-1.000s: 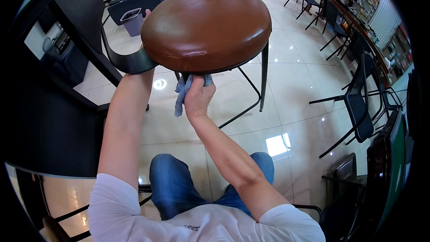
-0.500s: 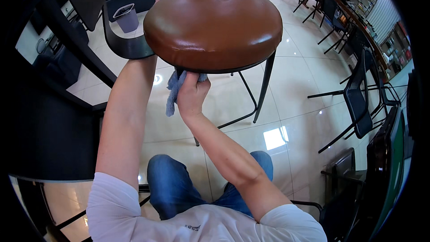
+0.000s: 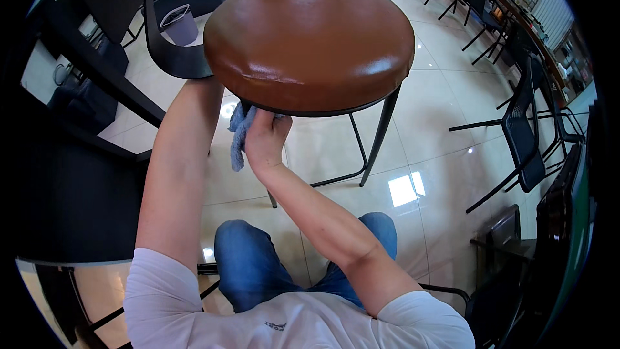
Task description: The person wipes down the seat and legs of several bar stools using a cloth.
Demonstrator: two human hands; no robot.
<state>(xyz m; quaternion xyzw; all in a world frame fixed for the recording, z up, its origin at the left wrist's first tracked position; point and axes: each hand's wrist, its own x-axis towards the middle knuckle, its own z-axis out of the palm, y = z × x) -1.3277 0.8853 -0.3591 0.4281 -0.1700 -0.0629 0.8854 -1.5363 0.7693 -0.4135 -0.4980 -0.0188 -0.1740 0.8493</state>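
Closer and larger than a moment ago, the brown round stool (image 3: 310, 39) fills the far view. Right hand (image 3: 263, 139) is clamped on a blue cloth (image 3: 239, 136) under its near rim; the left hand is hidden beneath the seat, grip unclear.

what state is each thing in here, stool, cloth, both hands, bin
stool: upright on its metal legs, round brown seat bare and glossy
blue cloth: bunched in the right hand, hanging under the seat edge
right hand: closed on the cloth, up against the seat's underside
left hand: hidden behind the seat, only the forearm shows
grey bin: upright on the floor, open top
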